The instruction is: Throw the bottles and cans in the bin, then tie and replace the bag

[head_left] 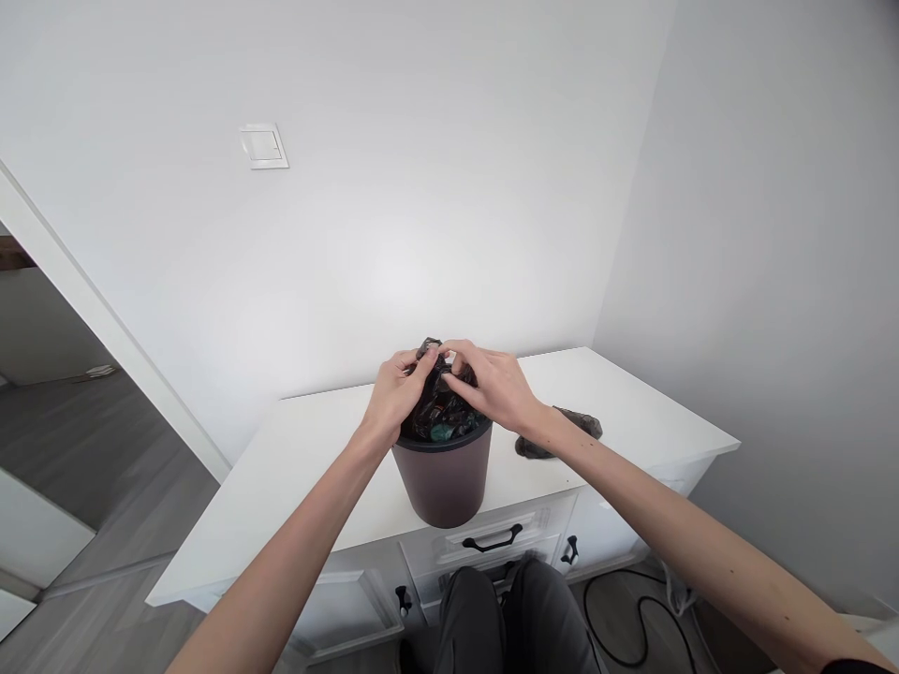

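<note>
A dark brown trash can (444, 482) with a black rim stands on the white cabinet top in front of me. Inside it sits a black, partly see-through garbage bag (449, 417), with something greenish showing through near the rim. Its upper part is gathered above the can. My left hand (399, 388) pinches the gathered plastic from the left side. From the right, my right hand (492, 382) has thumb and fingers closed on the same bunched bag. Another crumpled black bag (537, 447) lies right of the can, partly hidden behind my right forearm.
The white cabinet (337, 515) has a drawer with a black handle (493, 538). Walls rise behind and to the right, with a light switch (264, 147) at upper left. A doorway opens on the left. A black cable (642, 608) lies on the floor at lower right.
</note>
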Tool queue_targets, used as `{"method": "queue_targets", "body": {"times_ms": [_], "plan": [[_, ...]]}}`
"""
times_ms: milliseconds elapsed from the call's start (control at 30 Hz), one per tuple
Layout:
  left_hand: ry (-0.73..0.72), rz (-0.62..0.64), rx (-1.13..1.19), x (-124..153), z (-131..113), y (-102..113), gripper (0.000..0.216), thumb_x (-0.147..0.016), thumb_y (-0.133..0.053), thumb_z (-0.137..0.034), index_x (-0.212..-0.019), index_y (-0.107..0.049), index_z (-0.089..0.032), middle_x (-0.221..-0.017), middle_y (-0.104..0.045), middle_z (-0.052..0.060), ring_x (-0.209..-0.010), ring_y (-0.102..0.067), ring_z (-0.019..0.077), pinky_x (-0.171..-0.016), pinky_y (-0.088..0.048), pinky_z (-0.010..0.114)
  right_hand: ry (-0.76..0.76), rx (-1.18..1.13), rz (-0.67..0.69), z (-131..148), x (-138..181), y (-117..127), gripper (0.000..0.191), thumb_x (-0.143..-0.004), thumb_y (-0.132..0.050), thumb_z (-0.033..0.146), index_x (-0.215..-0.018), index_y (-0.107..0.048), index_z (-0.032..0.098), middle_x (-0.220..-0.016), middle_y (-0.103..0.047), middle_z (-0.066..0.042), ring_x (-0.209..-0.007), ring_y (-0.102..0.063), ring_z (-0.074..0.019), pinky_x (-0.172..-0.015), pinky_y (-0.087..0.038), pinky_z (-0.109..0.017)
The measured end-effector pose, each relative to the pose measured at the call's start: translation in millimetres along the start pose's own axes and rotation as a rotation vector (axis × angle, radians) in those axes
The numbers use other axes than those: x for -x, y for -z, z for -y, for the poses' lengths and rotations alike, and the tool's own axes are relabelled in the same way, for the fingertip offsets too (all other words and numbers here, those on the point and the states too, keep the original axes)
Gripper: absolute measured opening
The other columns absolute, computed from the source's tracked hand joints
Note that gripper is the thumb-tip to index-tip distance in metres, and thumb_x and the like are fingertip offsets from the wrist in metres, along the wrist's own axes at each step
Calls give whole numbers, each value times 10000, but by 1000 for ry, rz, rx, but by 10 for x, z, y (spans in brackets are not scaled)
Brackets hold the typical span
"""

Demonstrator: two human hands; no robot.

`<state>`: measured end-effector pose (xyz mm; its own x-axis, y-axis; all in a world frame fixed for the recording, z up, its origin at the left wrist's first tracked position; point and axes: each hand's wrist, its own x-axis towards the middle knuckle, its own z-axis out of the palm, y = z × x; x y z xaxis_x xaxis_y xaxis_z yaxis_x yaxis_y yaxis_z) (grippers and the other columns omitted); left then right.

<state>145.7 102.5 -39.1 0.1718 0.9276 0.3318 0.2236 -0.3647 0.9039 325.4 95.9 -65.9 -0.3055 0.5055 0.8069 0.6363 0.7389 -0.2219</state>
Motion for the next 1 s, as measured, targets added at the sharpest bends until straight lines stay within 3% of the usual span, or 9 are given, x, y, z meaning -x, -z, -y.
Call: {"method": "queue_targets", "body": {"times_ms": [67, 167, 367, 500, 633, 733, 900, 1000], "plan": [[-98, -74, -196, -88, 147, 65, 433, -908, -622, -629, -960, -810, -242, -1131, -750, 79, -1088, -645, 276, -868, -511, 363, -58, -64, 112, 31, 46, 44, 294, -1006, -546, 251, -1297, -509, 273, -904, -686, 17, -731, -627, -165, -665, -433, -272], [-156, -151, -449, -254, 378, 212, 431, -932, -579, -614, -943, -825, -260, -1162, -735, 91, -1115, -621, 292, -874, -503, 376, -132, -125, 240, 99, 121, 123, 249, -994, -545, 259, -1237, -494, 275, -900, -676, 28, -656, -582, -151, -640, -401, -265], [-35, -234, -707, -537, 627, 522, 434, -922, -563, -593, -908, -829, -250, -1130, -731, 93, -990, -622, 268, -866, -478, 368, -213, -242, 404, 256, 253, 310, 168, -951, -555, 195, -1086, -487, 269, -801, -596, 69, -562, -445, -119, -612, -334, -262], [-27, -242, -564, -490, 542, 558, 489, -934, -532, -623, -889, -816, -227, -1021, -760, 86, -849, -614, 229, -779, -474, 332, -260, -322, 418, 276, 281, 393, 163, -941, -558, 198, -1068, -489, 272, -750, -552, 87, -562, -426, -116, -593, -329, -258], [-141, -145, -264, -305, 273, 487, 544, -924, -550, -690, -920, -770, -193, -926, -755, 76, -658, -550, 157, -669, -460, 302, -310, -359, 421, 180, 221, 366, 221, -916, -589, 209, -1116, -520, 271, -710, -564, 91, -599, -494, -128, -597, -361, -253], [-205, -97, -172, -183, 52, 425, 538, -910, -583, -698, -925, -764, -192, -928, -735, 76, -617, -521, 132, -650, -458, 299, -312, -340, 404, 86, 124, 278, 251, -918, -622, 254, -1164, -570, 266, -739, -611, 77, -605, -516, -129, -599, -375, -259], [-231, -54, -81, -78, -150, 342, 514, -894, -624, -683, -907, -770, -190, -951, -729, 84, -624, -516, 131, -652, -474, 308, -193, -206, 420, -19, -72, 123, 334, -928, -670, 274, -1259, -633, 257, -809, -641, 37, -714, -581, -145, -641, -392, -265], [-233, -40, -50, -40, -180, 312, 503, -903, -626, -666, -863, -759, -183, -881, -720, 78, -652, -533, 142, -657, -475, 306, -108, -84, 447, -43, -168, 59, 235, -927, -701, 281, -1159, -699, 243, -829, -635, 12, -746, -576, -148, -639, -368, -262]]}}
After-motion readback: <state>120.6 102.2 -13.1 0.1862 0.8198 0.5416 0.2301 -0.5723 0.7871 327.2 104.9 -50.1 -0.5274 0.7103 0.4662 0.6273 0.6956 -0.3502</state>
